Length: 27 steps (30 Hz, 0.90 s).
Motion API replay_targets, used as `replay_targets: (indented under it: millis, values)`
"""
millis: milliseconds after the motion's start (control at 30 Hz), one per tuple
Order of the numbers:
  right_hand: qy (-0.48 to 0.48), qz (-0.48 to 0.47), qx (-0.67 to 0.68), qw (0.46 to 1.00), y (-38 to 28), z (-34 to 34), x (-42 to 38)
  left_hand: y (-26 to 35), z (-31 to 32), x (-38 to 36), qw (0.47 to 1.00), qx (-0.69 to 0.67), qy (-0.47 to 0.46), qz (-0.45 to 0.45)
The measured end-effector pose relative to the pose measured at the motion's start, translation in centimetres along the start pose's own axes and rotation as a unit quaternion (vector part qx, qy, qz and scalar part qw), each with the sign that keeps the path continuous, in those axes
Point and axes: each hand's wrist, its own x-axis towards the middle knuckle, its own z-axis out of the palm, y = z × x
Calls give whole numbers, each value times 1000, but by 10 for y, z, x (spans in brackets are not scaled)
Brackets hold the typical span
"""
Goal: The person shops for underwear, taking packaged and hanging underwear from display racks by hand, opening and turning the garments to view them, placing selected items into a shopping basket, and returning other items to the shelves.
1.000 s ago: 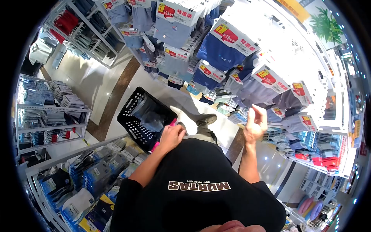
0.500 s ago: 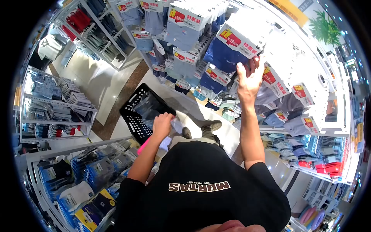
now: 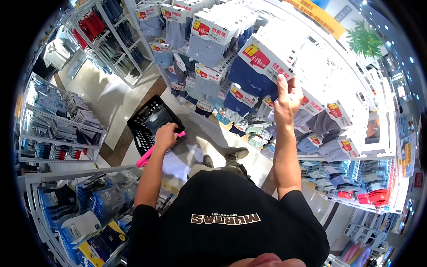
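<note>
Clearly | navy pack [image 3: 250, 81] hung up-left of nearer right grip [image 3: 288, 99], pinching card [image 3: 262, 58] by corner | left grip [image 3: 166, 135] curled round pink handle [image 3: 147, 158]

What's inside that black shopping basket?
The black basket holds at least one glossy, greyish packet. The left hand blocks part of the view inside, and whatever lies beneath the packet is hidden.

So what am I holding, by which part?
Left hand: black basket, by its pink handle. Right hand: navy pack, by the right corner of its card.
</note>
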Motion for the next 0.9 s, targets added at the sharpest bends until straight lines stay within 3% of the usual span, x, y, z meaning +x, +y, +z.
replay_targets:
  millis: [33,133,200,267,333,400,467,600,667,733,800,833,900]
  values:
    - [-10,13,16,1000,-6,-6,-5,-2,-3,3,1000,1,2,-6]
    - [-33,74,91,993,-19,-14,-25,6,-5,7,990,16,135,48]
    - [-54,123,101,986,-12,-19,-47,35,2,11,971,-156,162,75]
    - [-55,192,139,970,7,-21,-74,92,-3,2,939,-323,86,85]
    - [-7,278,183,943,27,-20,-99,138,-2,-11,861,-502,-48,68]
    - [5,324,141,935,51,-37,-123,167,-5,-22,832,-541,-93,86]
    - [43,308,141,940,45,-30,-131,179,23,-32,677,-729,-90,36]
    - [42,290,61,954,36,-31,-148,184,17,-37,679,-729,-86,-10]
    - [-148,316,-126,929,49,-67,-164,187,18,-33,681,-731,-47,-17]
    - [-174,311,-81,931,38,-52,-176,189,16,-26,696,-718,-9,-23]
    - [-190,331,-45,923,31,-39,-188,195,10,-24,726,-682,-8,-90]
    - [-226,321,-56,918,29,-37,-190,193,18,-22,735,-673,1,-81]
    - [-207,283,-84,933,29,-27,-200,194,23,-22,749,-658,1,-74]
